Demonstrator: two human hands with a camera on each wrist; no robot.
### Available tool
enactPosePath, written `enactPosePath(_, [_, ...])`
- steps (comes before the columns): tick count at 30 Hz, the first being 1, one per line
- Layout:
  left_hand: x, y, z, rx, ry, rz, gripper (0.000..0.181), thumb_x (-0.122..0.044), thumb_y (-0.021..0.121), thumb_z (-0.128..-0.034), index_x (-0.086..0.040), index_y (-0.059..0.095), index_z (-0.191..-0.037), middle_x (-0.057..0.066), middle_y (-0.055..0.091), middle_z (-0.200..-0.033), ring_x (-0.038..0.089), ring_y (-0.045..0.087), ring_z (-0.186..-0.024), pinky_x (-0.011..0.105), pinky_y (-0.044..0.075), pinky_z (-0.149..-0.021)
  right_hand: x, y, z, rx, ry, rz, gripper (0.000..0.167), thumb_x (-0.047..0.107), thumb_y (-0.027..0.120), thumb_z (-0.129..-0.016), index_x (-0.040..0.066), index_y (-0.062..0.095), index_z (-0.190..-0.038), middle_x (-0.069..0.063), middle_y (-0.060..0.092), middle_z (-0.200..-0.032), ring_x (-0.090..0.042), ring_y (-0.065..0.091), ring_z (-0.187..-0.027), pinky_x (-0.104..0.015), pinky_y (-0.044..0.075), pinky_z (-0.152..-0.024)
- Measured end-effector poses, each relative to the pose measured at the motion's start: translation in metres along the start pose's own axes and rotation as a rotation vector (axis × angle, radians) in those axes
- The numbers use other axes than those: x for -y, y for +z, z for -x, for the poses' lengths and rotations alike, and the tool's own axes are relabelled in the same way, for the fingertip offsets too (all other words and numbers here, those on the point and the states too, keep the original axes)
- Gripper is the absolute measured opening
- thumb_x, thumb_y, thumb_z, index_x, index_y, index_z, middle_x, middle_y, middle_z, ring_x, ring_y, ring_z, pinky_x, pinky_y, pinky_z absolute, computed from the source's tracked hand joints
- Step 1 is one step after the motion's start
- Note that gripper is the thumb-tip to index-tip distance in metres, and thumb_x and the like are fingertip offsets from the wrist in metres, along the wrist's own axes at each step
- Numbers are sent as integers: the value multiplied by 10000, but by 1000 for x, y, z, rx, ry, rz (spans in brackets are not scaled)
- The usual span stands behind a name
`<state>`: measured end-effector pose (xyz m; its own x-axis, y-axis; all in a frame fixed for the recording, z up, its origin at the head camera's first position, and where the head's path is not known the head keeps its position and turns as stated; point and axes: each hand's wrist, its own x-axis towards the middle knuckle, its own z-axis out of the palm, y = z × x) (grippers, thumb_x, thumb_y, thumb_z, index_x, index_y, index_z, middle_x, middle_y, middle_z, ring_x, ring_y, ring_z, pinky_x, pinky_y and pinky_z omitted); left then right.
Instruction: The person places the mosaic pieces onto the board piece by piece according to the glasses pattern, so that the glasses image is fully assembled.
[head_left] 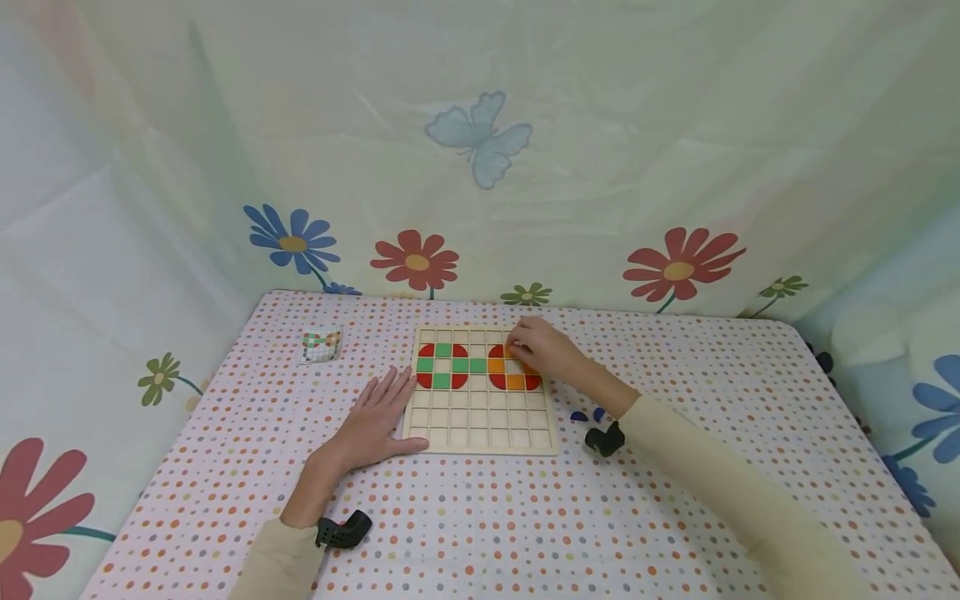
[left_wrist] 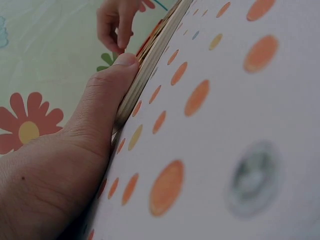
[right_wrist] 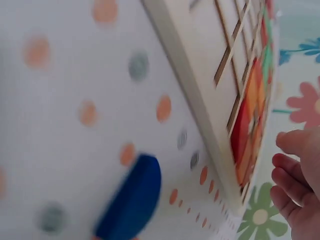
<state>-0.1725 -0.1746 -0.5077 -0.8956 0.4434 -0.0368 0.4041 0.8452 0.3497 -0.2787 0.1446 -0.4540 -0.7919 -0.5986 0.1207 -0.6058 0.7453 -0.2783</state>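
A wooden grid board (head_left: 480, 421) lies on the table. Red and green tiles (head_left: 442, 380) form a ring at its upper left, a green tile (head_left: 477, 365) bridges the middle, and red and orange tiles (head_left: 515, 382) form a second group at upper right. My left hand (head_left: 375, 425) rests flat with spread fingers along the board's left side, thumb at the near corner. Above the upper-right tiles, my right hand (head_left: 545, 350) points its bent fingers down; whether a tile is between its fingertips is hidden. Fingers (right_wrist: 290, 172) curl in the right wrist view.
Two blue curved pieces (head_left: 578, 416) lie on the dotted tablecloth (head_left: 480, 525) right of the board; one blue piece (right_wrist: 132, 200) shows close up in the right wrist view. A small pattern card (head_left: 320, 347) lies at the back left. A flowered curtain (head_left: 585, 225) hangs behind.
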Motion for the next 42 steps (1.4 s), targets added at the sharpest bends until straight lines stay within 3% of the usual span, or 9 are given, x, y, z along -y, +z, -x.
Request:
enactPosePath(3, [-2,1,-1,13,-4,5,1059,-736,545,-816,-137,110,-1573,23,30,-1660,262,-7,-1540,529,54,-1232,7,-5,23,-79,-37,1,124,145,671,-914,70,714,-1003,-79,657,-1015,-229,582,-965,-356,540,-817])
enactPosePath(7, [-4,0,0,30,-13,8,1065,-742,547,-811,-140,108,-1573,24,24,-1660,260,-16,-1540,527,45,-1234,15,-14,63,-109,-57,13,178,136,705,-886,65,697,-1049,-87,663,-1066,-243,607,-1016,-371,556,-822])
enactPosePath(12, [-2,1,1,27,-13,-5,1070,-753,537,-809,-141,105,-1573,19,22,-1659,258,-15,-1540,529,56,-1232,16,-17,112,-123,33,49,268,169,729,-868,85,681,-1119,-80,660,-1119,-245,624,-1056,-395,560,-851])
enactPosePath(16, [-1,1,5,4,-11,-2,1066,-749,544,-807,-139,121,-1572,24,44,-1659,267,8,-1539,539,74,-1227,8,-21,139,-168,98,56,353,172,737,-858,69,660,-1187,-98,654,-1149,-273,625,-1073,-429,559,-852])
enactPosePath(20, [-2,3,8,-4,-4,24,1058,-735,558,-809,-132,138,-1570,35,71,-1657,281,30,-1538,545,89,-1223,-3,-26,162,-228,107,33,417,124,760,-823,22,636,-1208,-118,660,-1131,-295,631,-1048,-446,559,-816])
enactPosePath(25, [-2,5,9,-11,0,23,1056,-734,556,-811,-136,134,-1571,31,76,-1657,282,39,-1537,544,100,-1221,-11,-29,179,-220,158,18,448,118,764,-817,21,619,-1230,-118,662,-1132,-299,630,-1038,-456,554,-804])
enactPosePath(34, [-1,1,5,-24,-6,9,1062,-734,564,-804,-131,143,-1570,33,70,-1657,286,38,-1537,548,96,-1221,-20,-31,191,-132,230,-21,460,98,749,-830,10,598,-1256,-136,643,-1160,-306,635,-1012,-450,549,-793])
enactPosePath(42, [-2,-2,1,-23,6,2,1056,-724,566,-811,-126,138,-1570,42,72,-1657,285,34,-1537,550,98,-1220,-30,-28,198,-141,143,82,261,-26,746,-779,49,717,-1027,-102,657,-1057,-276,636,-942,-387,548,-731])
